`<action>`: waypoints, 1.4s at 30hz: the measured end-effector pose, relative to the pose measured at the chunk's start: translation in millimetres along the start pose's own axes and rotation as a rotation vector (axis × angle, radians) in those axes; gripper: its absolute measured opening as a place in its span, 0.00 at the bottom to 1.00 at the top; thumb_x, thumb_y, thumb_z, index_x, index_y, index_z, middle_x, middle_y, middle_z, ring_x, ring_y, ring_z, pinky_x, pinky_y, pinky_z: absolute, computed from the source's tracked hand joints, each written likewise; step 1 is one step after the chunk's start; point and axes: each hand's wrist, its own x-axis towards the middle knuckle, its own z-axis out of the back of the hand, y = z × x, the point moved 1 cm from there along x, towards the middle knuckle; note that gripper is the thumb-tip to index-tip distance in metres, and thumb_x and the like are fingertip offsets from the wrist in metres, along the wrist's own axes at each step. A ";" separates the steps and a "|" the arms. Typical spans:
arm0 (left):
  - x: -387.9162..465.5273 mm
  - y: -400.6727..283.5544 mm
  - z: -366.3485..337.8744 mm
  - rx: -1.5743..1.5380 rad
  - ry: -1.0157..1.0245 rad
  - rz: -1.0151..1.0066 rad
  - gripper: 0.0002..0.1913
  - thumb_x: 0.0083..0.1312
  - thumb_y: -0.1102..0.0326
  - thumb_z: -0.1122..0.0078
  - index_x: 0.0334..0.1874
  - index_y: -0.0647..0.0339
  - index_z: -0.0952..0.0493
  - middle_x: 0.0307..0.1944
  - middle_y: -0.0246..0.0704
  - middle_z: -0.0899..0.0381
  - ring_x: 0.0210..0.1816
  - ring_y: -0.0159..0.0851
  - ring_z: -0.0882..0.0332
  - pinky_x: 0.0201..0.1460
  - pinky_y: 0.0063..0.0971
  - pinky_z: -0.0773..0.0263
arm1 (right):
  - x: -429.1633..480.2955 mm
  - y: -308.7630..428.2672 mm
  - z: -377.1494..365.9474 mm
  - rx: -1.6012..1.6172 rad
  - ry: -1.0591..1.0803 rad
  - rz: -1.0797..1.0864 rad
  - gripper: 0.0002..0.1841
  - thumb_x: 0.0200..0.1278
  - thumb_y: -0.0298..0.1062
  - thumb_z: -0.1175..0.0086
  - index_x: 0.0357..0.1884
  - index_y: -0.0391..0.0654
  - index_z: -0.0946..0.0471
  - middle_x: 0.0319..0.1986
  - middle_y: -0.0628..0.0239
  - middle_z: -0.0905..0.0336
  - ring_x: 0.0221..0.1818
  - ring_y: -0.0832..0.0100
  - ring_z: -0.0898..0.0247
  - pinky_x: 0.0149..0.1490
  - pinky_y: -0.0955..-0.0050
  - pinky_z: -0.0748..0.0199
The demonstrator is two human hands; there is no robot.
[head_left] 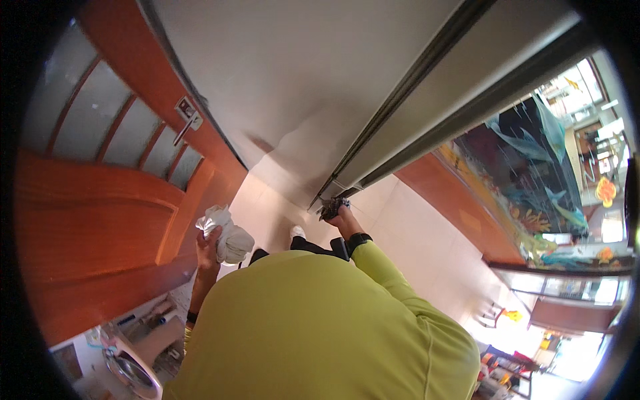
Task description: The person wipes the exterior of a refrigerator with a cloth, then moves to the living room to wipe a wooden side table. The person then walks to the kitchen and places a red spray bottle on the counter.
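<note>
My left hand (206, 247) grips a crumpled white bundle (235, 244), a thin bag or cloth gathered at the top. It is held out in front of a reddish-brown wooden door (185, 210). Lower down and to the right, my right hand (345, 219) has its fingers around a dark, wadded cloth or similar piece (330, 209). This wad is at the lower end of a long pale panel (425, 105) with dark edge strips. Whether it touches the panel cannot be told.
The wooden door has frosted panes and a metal lever handle (188, 125). At right is a glass panel with painted dolphins (525, 145) above a wooden base (450, 200). A front-loading washing machine (132, 370) stands behind at lower left. Pale tiles (420, 240) cover the floor.
</note>
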 end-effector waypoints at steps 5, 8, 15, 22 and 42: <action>36.7 -30.7 3.2 0.433 0.330 -0.358 0.19 0.58 0.71 0.40 0.52 0.67 0.30 0.44 0.35 0.24 0.43 0.34 0.24 0.45 0.27 0.28 | -79.0 -7.5 -56.1 -0.008 0.095 0.309 0.11 0.68 0.37 0.65 0.39 0.49 0.29 0.24 0.63 0.24 0.23 0.61 0.27 0.28 0.63 0.28; 64.0 -39.4 16.3 0.368 0.355 -0.034 0.20 0.58 0.70 0.40 0.52 0.67 0.30 0.44 0.35 0.24 0.42 0.34 0.24 0.45 0.27 0.28 | -135.9 -19.4 -101.1 -0.110 0.054 0.800 0.08 0.67 0.26 0.62 0.46 0.46 0.36 0.37 0.63 0.29 0.32 0.63 0.29 0.39 0.61 0.27; 119.8 -40.4 90.8 0.324 0.478 0.068 0.21 0.57 0.68 0.38 0.52 0.64 0.30 0.45 0.35 0.24 0.43 0.34 0.25 0.44 0.28 0.29 | -242.0 -30.7 -206.4 -0.541 -0.598 1.947 0.26 0.58 0.22 0.53 0.60 0.38 0.44 0.55 0.50 0.41 0.59 0.56 0.44 0.63 0.63 0.47; 130.0 -65.4 139.8 0.545 0.379 0.036 0.26 0.58 0.57 0.41 0.55 0.66 0.32 0.53 0.41 0.28 0.52 0.41 0.30 0.54 0.33 0.34 | -360.4 -2.6 -327.1 -0.849 -0.788 2.718 0.31 0.40 0.17 0.49 0.53 0.42 0.34 0.52 0.43 0.41 0.55 0.42 0.46 0.60 0.51 0.46; 104.6 -95.9 35.7 0.204 0.517 0.000 0.25 0.54 0.69 0.39 0.55 0.68 0.32 0.48 0.38 0.26 0.46 0.40 0.26 0.45 0.32 0.29 | -386.7 30.9 -318.9 -0.953 -0.434 2.517 0.20 0.48 0.27 0.44 0.48 0.43 0.29 0.46 0.46 0.35 0.51 0.45 0.40 0.54 0.51 0.41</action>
